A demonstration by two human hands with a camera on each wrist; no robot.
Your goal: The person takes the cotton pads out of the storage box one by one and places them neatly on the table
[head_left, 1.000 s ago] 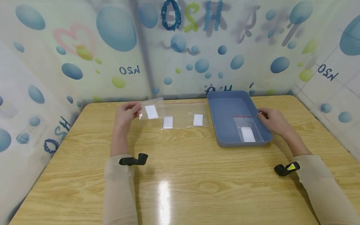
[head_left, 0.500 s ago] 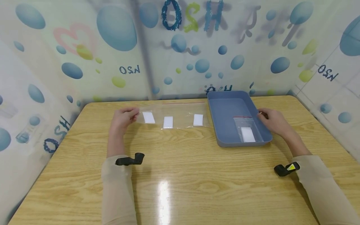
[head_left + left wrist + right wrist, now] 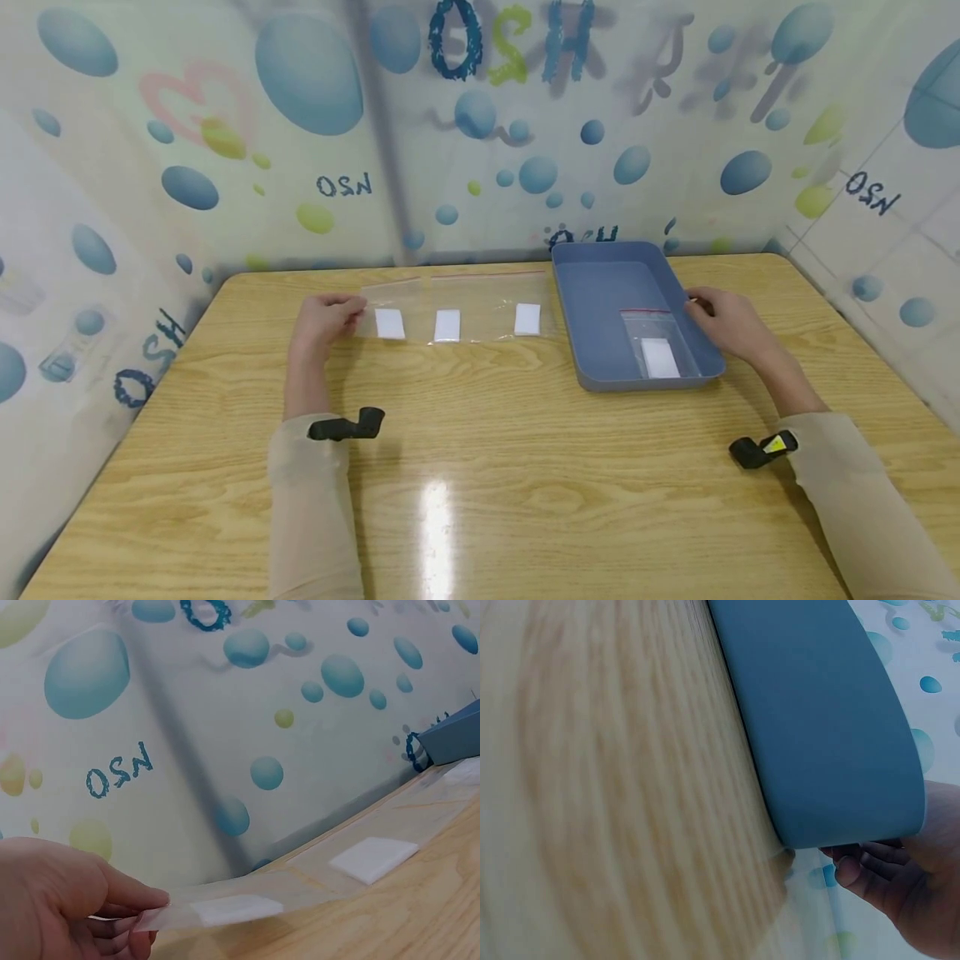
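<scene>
At the table's far left, my left hand [image 3: 324, 321] pinches the left edge of a clear zip bag [image 3: 390, 293] holding a white slip. Thumb and fingers meet on its film in the left wrist view, where the bag [image 3: 236, 909] tilts slightly off the wood. Two more clear bags lie to its right, with a white slip [image 3: 447, 326] and another white slip [image 3: 527, 319] inside. My right hand [image 3: 727, 321] grips the right side of a blue-grey tray [image 3: 603, 292]; the tray wall partly hides its fingers in the right wrist view. A small zip bag [image 3: 662, 354] lies inside the tray.
The wooden table [image 3: 525, 467] stretches in front of the bags and tray. A patterned curtain [image 3: 480, 167] stands right behind the table's back edge. Black wrist cameras sit on both sleeves.
My left hand has moved slightly left and toward me, lowering its bag from a raised tilt into line with the other bags. The right hand and tray have stayed put.
</scene>
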